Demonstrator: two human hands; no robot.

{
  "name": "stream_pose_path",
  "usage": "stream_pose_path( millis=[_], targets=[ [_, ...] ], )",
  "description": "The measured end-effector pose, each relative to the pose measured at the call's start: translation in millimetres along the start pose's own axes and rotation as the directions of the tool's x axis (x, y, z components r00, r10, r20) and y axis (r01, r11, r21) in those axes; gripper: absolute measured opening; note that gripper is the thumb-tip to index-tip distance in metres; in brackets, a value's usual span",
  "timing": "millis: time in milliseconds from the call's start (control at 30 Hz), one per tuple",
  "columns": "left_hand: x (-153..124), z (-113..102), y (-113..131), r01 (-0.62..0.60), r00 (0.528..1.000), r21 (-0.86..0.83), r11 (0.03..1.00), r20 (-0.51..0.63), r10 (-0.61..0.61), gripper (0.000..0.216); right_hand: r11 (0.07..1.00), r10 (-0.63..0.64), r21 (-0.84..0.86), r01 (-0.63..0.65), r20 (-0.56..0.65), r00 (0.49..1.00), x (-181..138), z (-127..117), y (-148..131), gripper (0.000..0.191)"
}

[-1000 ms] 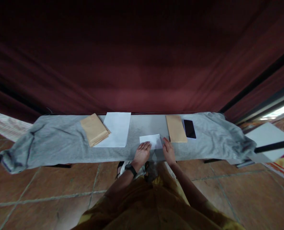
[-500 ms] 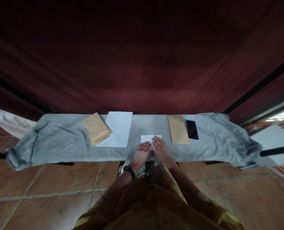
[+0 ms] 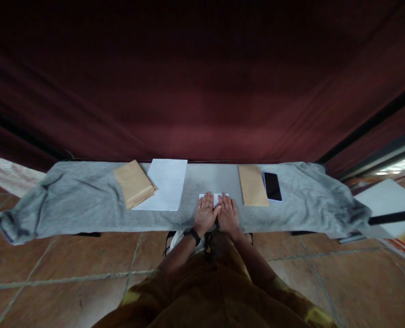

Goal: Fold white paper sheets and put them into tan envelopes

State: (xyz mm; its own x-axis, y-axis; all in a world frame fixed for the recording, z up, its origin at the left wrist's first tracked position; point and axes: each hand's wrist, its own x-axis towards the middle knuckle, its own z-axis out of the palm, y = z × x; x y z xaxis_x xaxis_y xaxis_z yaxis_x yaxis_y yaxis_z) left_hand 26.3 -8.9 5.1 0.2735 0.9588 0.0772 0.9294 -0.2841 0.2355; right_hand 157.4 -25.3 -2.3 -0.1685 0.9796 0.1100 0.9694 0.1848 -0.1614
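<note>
Both palms rest flat, side by side, on a small folded sheet of white paper (image 3: 216,198) near the front edge of the cloth-covered table. My left hand (image 3: 205,213), with a dark watch at the wrist, covers the left part of the paper, fingers stretched forward. Over the right part lies my right hand (image 3: 228,214), its fingers also straight. The thumbs nearly meet in the middle. Only the paper's far edge and a strip between the hands show; the rest is hidden under them.
A stack of brown envelopes (image 3: 134,184) overlaps a pile of white sheets (image 3: 170,184) on the left. To the right lie another brown envelope stack (image 3: 253,186) and a phone (image 3: 272,186). Grey cloth (image 3: 86,200) covers the narrow table; a dark red panel (image 3: 202,100) rises behind it.
My left hand has moved forward onto the paper, its fingers now reaching the far edge. My right hand has shifted slightly right and lies flatter. More of the paper is covered.
</note>
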Motion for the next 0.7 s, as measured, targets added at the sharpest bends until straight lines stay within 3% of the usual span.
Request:
stream_pose_path(
  millis=[133,333,467,600,700],
  targets=[
    [-6,1,-12,0.032,0.998,0.029,0.999,-0.051,-0.031,0.064,0.996,0.083,0.032,-0.082,-0.035,0.996,1,5,2,0.055],
    [-11,-3,-24,0.073,0.994,0.034,0.997,-0.089,-0.070,0.063,0.993,0.100,0.076,-0.091,-0.138,0.985,-2,10,16,0.054],
    [-8,-3,-12,0.079,0.991,0.018,0.997,-0.108,-0.077,0.059,0.994,0.091,0.070,-0.082,-0.132,0.987,-4,9,20,0.055],
    [0,3,13,-0.049,0.998,-0.032,0.998,-0.027,0.048,0.055,0.996,0.080,0.044,-0.076,-0.090,0.993,-5,6,20,0.055],
    [6,7,21,-0.066,0.998,-0.040,0.997,-0.002,0.066,0.057,0.997,0.076,0.034,-0.073,-0.080,0.994,-5,5,19,0.056]
  ],
)
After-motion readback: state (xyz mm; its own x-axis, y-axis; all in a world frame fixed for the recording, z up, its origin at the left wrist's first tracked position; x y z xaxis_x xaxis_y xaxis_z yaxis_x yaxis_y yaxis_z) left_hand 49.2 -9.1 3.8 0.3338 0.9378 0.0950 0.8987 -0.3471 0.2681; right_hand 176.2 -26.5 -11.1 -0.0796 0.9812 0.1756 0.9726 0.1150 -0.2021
